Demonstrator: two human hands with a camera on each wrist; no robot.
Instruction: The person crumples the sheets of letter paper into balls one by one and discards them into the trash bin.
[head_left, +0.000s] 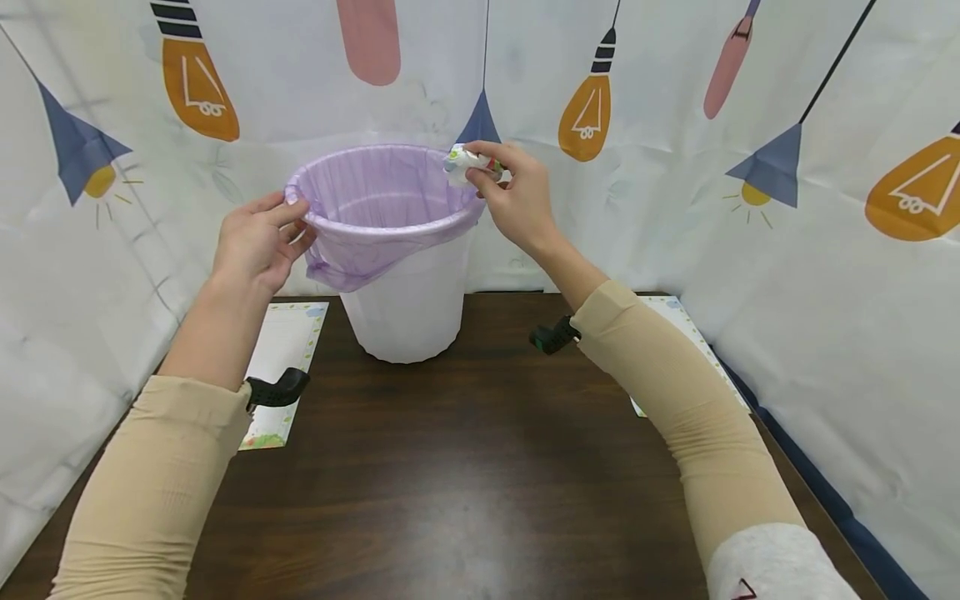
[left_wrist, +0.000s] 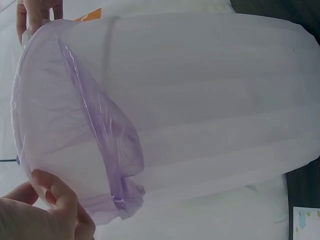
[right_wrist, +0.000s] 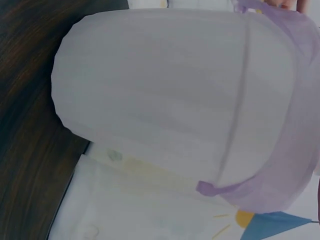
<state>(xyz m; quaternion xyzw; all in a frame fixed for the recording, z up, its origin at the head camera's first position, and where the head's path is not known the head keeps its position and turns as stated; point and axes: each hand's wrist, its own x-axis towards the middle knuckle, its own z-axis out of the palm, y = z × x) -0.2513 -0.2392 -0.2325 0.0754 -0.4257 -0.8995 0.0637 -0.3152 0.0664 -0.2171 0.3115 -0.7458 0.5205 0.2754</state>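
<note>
Dark wood-grain counter (head_left: 480, 433), its top reflecting a patch of light (head_left: 465, 508); white sheeting (head_left: 675, 208) before me encloses three sides, printed with orange bulbs (head_left: 585, 118) and blue lampshades (head_left: 772, 171).

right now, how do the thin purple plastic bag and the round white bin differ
The thin purple plastic bag is see-through and wrinkled, while the round white bin has an even wall. The bag lines the bin, its edge hanging outside; the bin stands upright on the dark brown table. Both are open at the top.
</note>
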